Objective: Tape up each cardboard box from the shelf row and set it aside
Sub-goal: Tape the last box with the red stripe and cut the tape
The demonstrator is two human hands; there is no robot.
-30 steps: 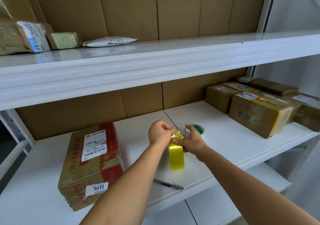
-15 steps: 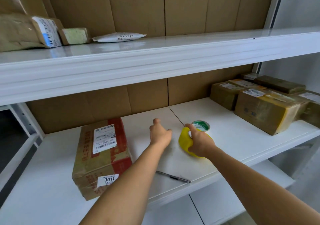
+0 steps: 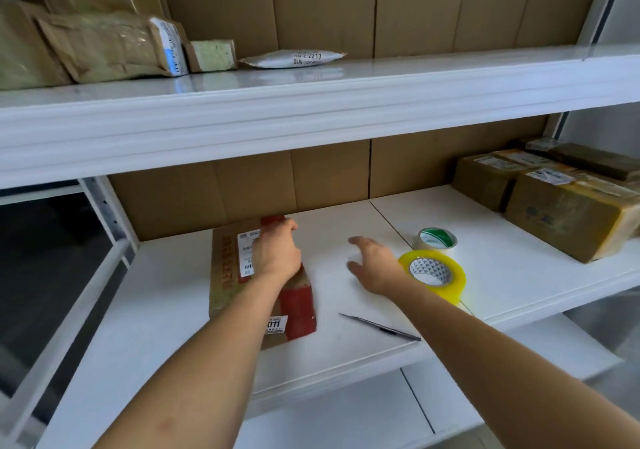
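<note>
A brown cardboard box (image 3: 228, 275) with red print and white labels lies on the white middle shelf (image 3: 346, 344). My left hand (image 3: 275, 251) lies on top of its far right part, fingers curled over the far edge. My right hand (image 3: 375, 265) hovers open over the bare shelf, to the right of the box and just left of a yellow tape roll (image 3: 433, 275) lying flat. A smaller clear tape roll with a green core (image 3: 437, 239) lies behind the yellow one.
A thin dark pen-like tool (image 3: 381, 326) lies near the shelf's front edge. Several taped boxes (image 3: 568, 213) are stacked at the right end. The upper shelf (image 3: 311, 102) carries parcels (image 3: 104, 47) and a white mailer (image 3: 294, 59). A lower shelf shows below.
My right hand let go of the yellow tape roll, which now lies flat on the shelf. My left hand moved left onto the box.
</note>
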